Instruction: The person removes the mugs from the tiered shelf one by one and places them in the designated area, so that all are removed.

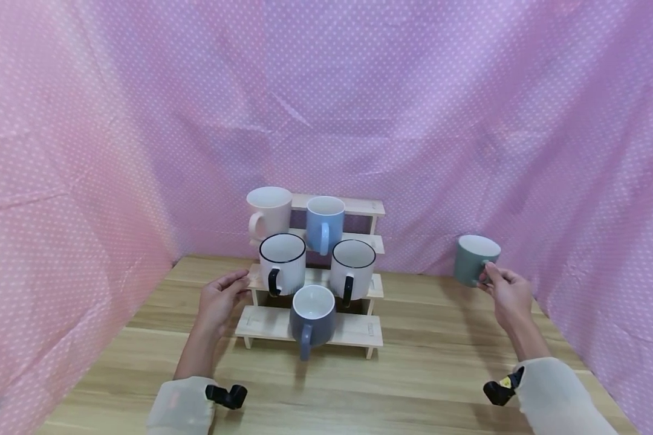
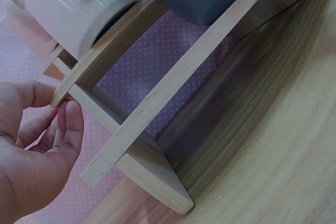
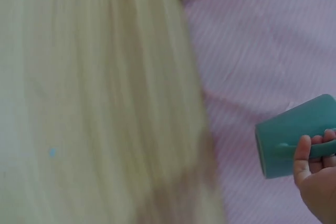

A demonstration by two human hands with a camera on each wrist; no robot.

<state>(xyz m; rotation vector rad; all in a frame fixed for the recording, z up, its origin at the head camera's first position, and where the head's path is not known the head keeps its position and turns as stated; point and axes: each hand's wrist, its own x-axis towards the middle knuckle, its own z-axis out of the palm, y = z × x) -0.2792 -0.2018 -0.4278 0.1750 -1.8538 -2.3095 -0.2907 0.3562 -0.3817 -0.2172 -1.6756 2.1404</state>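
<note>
A green mug (image 1: 470, 266) with a white inside is at the right, held by its handle in my right hand (image 1: 514, 296). The right wrist view shows the fingers curled round the handle of the green mug (image 3: 294, 135). My left hand (image 1: 219, 305) pinches the left end of a shelf on the stepped wooden rack (image 1: 269, 323); thumb and fingers grip the board's end in the left wrist view. On the rack stand a pink mug (image 1: 274, 211), a light blue mug (image 1: 326, 223), two white mugs with black rims (image 1: 284, 266) and a grey-blue mug (image 1: 321, 320) on the lowest step.
The rack stands on a wood-grain table (image 1: 413, 374), towards its back edge. Pink dotted cloth (image 1: 359, 121) hangs behind and along both sides. Black straps with small devices (image 1: 225, 396) sit on both wrists.
</note>
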